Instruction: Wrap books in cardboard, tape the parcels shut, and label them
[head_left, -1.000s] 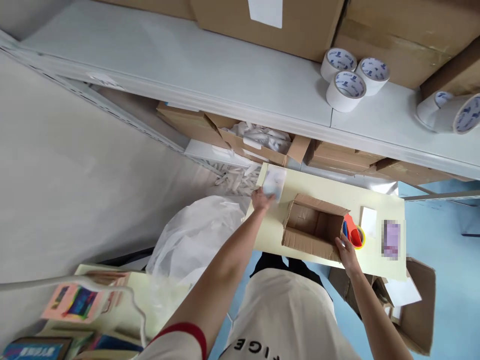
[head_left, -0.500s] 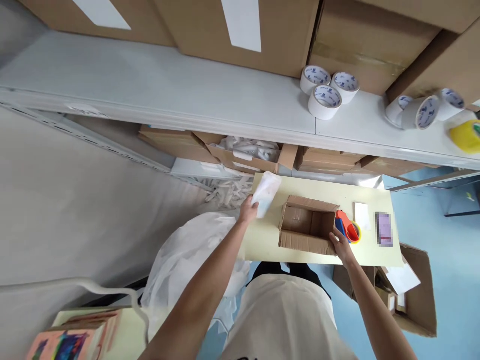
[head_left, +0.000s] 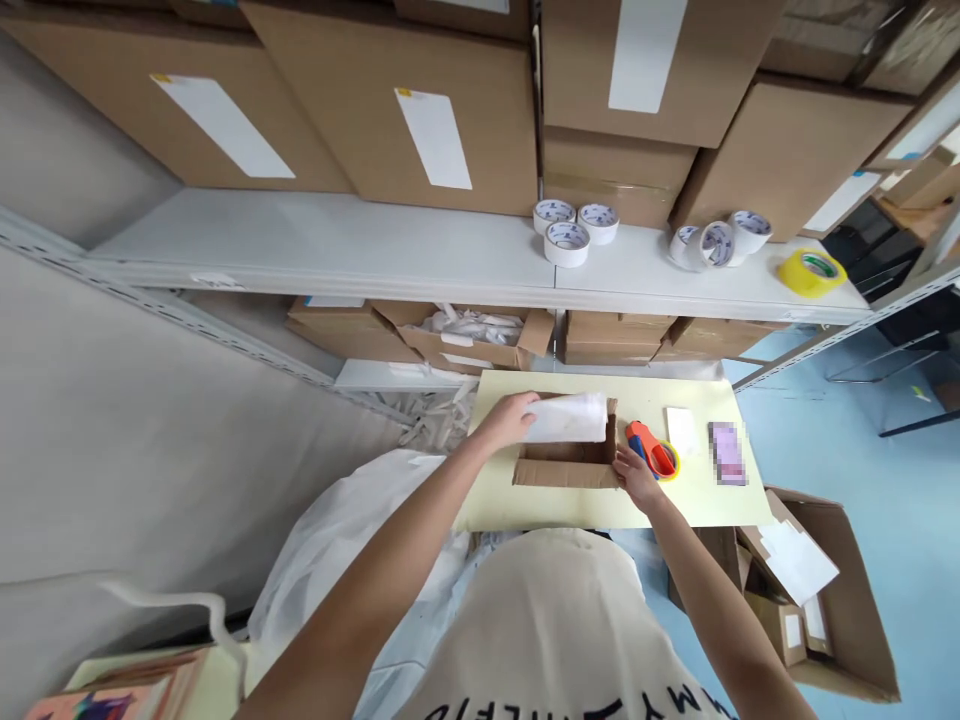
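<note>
In the head view, the left hand (head_left: 510,420), at the centre of the frame, has its grip pinched on the left end of a white packet (head_left: 568,418), which lies lengthwise across the mouth of a small cardboard box (head_left: 568,474); whether the packet touches the box's inside cannot be told. The right hand (head_left: 637,474), right of centre, has its grip clasped on the box's near right corner. The box sits on a pale yellow worktop (head_left: 487,510). Just right of it lie an orange-and-blue tape dispenser (head_left: 651,448), a white card (head_left: 682,432) and a blurred purple item (head_left: 727,453) near the worktop's right edge. A grey shelf (head_left: 360,235) crosses the upper part of the frame, bearing white tape rolls (head_left: 567,246), a yellow tape roll (head_left: 812,272) and large cartons (head_left: 450,120). A bigger carton (head_left: 855,610) stands at lower right.
</note>
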